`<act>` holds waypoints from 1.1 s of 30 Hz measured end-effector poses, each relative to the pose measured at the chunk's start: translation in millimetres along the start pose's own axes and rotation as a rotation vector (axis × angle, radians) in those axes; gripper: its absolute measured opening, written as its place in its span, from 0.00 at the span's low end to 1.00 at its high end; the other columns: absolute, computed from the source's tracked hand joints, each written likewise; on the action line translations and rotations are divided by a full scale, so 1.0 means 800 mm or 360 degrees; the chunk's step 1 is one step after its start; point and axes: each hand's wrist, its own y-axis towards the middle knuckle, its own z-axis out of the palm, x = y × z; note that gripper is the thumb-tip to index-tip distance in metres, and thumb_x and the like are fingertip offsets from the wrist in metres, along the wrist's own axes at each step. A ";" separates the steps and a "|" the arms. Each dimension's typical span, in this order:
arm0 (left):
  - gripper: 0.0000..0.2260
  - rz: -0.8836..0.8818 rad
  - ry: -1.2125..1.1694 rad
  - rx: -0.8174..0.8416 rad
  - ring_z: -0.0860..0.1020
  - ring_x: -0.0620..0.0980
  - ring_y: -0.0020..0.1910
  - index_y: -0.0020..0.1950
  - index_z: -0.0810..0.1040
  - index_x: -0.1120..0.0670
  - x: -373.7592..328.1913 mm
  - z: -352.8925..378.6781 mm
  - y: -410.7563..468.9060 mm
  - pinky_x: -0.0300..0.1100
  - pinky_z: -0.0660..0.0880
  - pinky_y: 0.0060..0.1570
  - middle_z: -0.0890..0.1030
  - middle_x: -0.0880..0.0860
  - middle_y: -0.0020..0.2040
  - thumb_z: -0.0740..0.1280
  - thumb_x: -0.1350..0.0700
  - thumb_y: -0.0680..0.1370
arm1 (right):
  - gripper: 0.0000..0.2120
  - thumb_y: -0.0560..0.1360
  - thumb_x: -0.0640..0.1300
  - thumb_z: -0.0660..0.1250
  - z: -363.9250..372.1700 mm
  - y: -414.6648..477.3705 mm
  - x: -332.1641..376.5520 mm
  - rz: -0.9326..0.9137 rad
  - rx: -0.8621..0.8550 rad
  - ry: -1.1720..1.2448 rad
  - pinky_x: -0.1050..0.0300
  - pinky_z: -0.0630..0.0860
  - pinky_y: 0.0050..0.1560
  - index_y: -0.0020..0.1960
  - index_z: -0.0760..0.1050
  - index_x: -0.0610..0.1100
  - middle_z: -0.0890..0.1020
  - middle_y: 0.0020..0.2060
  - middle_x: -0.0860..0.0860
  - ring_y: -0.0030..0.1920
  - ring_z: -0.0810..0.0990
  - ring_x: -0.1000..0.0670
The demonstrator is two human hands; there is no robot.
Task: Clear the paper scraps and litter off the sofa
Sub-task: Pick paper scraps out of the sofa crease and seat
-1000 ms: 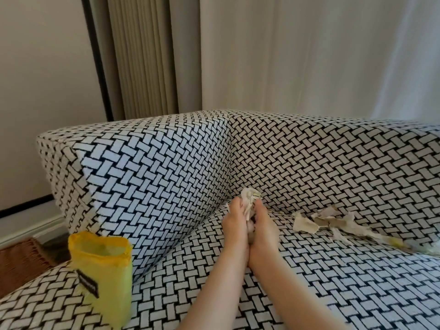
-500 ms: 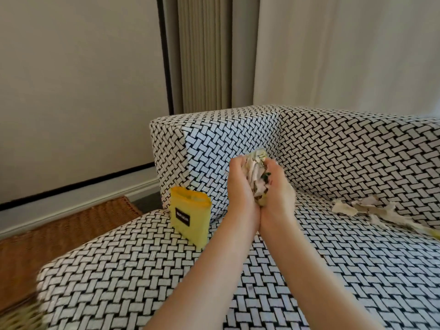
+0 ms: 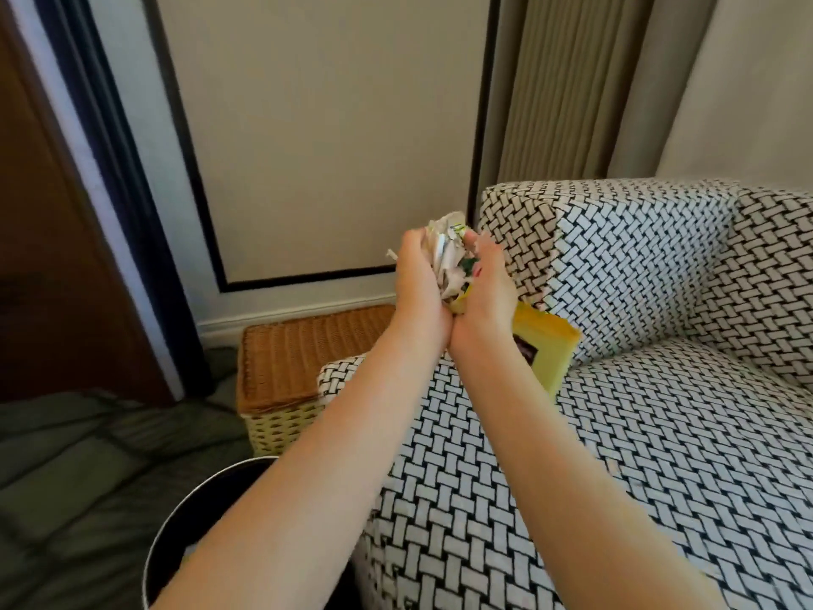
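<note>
A wad of crumpled paper scraps (image 3: 448, 264) sits cupped between my two hands, held up in the air over the sofa's left end. My left hand (image 3: 415, 284) grips it from the left and my right hand (image 3: 490, 288) from the right, wrists pressed together. The sofa (image 3: 638, 433) has a black-and-white woven pattern. A yellow packet (image 3: 547, 352) stands on the seat by the armrest, partly hidden behind my right wrist. A black round bin (image 3: 193, 521) stands on the floor at lower left, under my left forearm.
A wicker box (image 3: 299, 350) stands on the floor beside the sofa's left end. A dark green quilt (image 3: 88, 468) covers the floor at left. Beige curtains (image 3: 572, 90) hang behind the sofa, with a panelled wall to their left.
Both hands lifted the paper wad from the sofa's back corner and carried it left past the yellow packet. My view swung left, so the bin and wicker box came into sight.
</note>
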 end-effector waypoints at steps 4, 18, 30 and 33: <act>0.14 0.0101 -0.0107 -0.0097 0.75 0.48 0.31 0.34 0.73 0.55 -0.038 -0.066 -0.005 0.38 0.73 0.36 0.76 0.51 0.29 0.55 0.53 0.77 | 0.10 0.76 0.44 0.61 0.034 -0.011 -0.066 0.0168 0.0118 -0.0009 0.57 0.79 0.40 0.42 0.80 0.44 0.83 0.37 0.48 0.38 0.83 0.49; 0.19 0.0181 -0.0257 -0.0656 0.74 0.51 0.32 0.28 0.71 0.54 -0.046 -0.310 -0.049 0.43 0.71 0.41 0.74 0.54 0.30 0.55 0.52 0.78 | 0.16 0.79 0.47 0.53 0.028 -0.060 -0.289 0.0872 0.0075 0.0095 0.54 0.74 0.50 0.37 0.73 0.45 0.76 0.38 0.47 0.40 0.77 0.48; 0.11 -0.0248 0.0285 -0.0904 0.73 0.51 0.36 0.33 0.74 0.55 0.003 -0.398 -0.060 0.44 0.70 0.41 0.76 0.54 0.36 0.59 0.55 0.73 | 0.15 0.80 0.47 0.52 -0.045 -0.052 -0.352 0.1101 -0.0039 -0.0200 0.46 0.72 0.59 0.44 0.76 0.45 0.78 0.47 0.43 0.50 0.77 0.42; 0.11 -0.0526 0.0544 -0.0934 0.75 0.54 0.36 0.34 0.75 0.56 0.010 -0.407 -0.062 0.43 0.71 0.41 0.78 0.56 0.38 0.58 0.54 0.73 | 0.16 0.80 0.46 0.51 -0.067 -0.049 -0.365 0.1204 -0.0042 -0.0482 0.49 0.74 0.53 0.49 0.77 0.43 0.78 0.48 0.42 0.51 0.77 0.42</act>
